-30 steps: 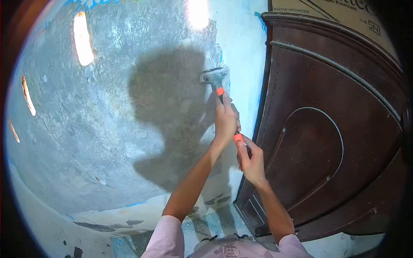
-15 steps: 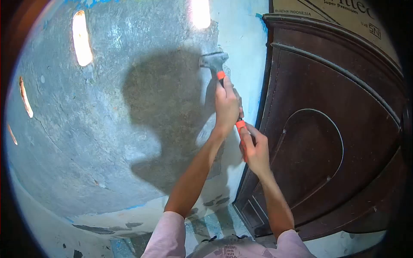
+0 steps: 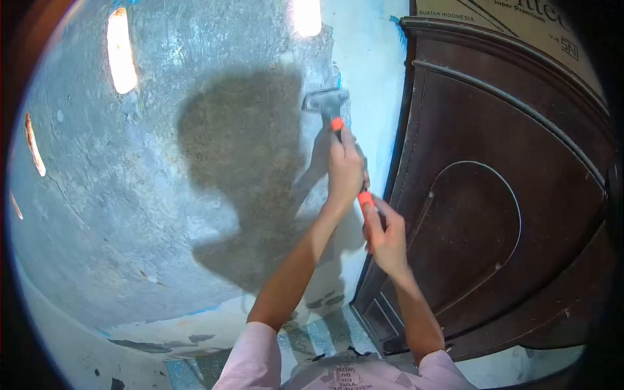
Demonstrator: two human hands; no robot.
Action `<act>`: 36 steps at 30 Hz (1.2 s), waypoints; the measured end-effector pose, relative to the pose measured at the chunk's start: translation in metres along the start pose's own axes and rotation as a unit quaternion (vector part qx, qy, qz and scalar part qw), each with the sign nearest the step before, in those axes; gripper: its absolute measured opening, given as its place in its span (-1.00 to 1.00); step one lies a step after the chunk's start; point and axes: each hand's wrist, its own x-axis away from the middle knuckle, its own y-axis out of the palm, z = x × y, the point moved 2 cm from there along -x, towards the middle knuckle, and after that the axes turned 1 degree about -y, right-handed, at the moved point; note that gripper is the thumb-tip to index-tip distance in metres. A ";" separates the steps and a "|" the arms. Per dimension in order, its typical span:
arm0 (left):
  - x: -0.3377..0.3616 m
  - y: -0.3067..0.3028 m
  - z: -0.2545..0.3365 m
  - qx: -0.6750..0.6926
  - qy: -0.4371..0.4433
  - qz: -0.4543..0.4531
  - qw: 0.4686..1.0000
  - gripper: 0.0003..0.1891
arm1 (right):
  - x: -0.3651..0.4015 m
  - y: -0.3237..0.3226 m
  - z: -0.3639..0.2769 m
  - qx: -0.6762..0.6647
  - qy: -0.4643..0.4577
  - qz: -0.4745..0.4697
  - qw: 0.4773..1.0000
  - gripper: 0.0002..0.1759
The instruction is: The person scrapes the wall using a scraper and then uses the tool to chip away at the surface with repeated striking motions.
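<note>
A long-handled scraper (image 3: 327, 99) with a wide grey metal head and an orange-and-black handle is held up against the wall. Its head touches or sits very close to the bare grey patch near the white strip. My left hand (image 3: 347, 172) is closed around the upper handle, just below the orange collar. Lower down, my right hand (image 3: 388, 242) grips the orange end of the handle. The wall (image 3: 149, 214) shows rough grey plaster with bluish paint remnants, and my shadow covers part of it. Whether the blade edge bites the surface cannot be made out.
A dark brown wooden cabinet (image 3: 481, 117) with a curved top stands close on the right. A cardboard box (image 3: 448, 9) lies on top of it. Bright light strips (image 3: 121, 52) fall on the wall. Striped floor (image 3: 312, 341) shows below, beside the wall's flaking lower edge.
The scraper head has slid slightly down the wall and its tilt has changed. My left hand has lowered a little with it, and my right hand has shifted slightly downward, both still gripping.
</note>
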 end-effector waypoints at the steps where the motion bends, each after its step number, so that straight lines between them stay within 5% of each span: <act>1: 0.005 -0.005 -0.008 -0.016 -0.024 0.012 1.000 -0.60 | 0.006 0.002 0.009 0.004 -0.007 0.012 1.000 -0.57; 3: 0.008 -0.008 -0.016 -0.013 -0.047 0.003 0.999 -0.60 | 0.013 0.006 0.015 0.119 -0.135 0.087 0.980 -0.61; 6: 0.010 0.003 -0.012 0.074 0.038 -0.055 0.995 -0.62 | 0.019 0.005 0.002 0.203 -0.203 0.132 0.949 -0.53; 12: -0.006 -0.001 -0.018 0.275 -0.004 -0.065 0.959 -0.47 | 0.012 0.001 0.000 0.206 -0.255 0.060 0.943 -0.37; 19: -0.012 -0.005 -0.028 0.247 -0.033 -0.047 0.967 -0.47 | 0.008 0.001 0.009 0.184 -0.156 0.020 0.970 -0.43; 36: -0.016 0.002 -0.029 0.213 -0.058 -0.026 0.975 -0.50 | 0.004 -0.006 0.005 0.164 -0.174 0.015 0.971 -0.39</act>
